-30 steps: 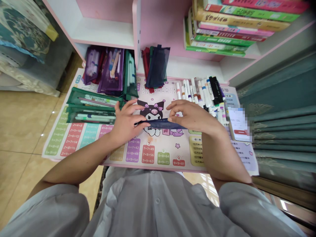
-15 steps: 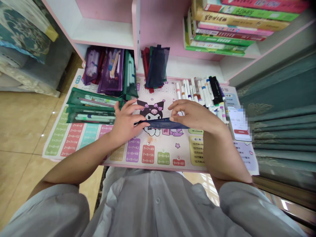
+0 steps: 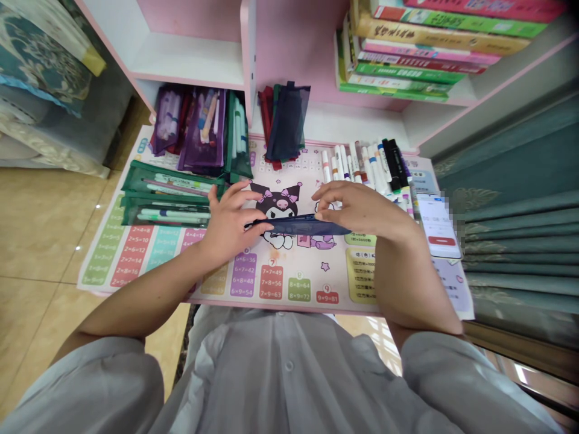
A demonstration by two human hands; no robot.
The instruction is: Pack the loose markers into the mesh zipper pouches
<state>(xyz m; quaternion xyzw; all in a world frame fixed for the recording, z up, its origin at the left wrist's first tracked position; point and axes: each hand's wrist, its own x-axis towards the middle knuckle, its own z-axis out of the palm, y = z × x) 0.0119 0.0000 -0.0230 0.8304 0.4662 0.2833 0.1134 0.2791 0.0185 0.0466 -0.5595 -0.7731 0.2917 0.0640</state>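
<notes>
Navy mesh pouch (image 3: 302, 225) held flat, gripped at one end by the left hand (image 3: 231, 225) and the other by the right hand (image 3: 359, 211), over a Kuromi times-table mat (image 3: 271, 283) printed 7×7=49.

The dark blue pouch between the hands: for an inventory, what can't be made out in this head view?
Head view:
- Pouch contents: the dark blue pouch lies nearly edge-on, its left end behind the left hand.
- Phone screen: pixelated, unreadable.
- Upper books: cut off by the top edge.
</notes>
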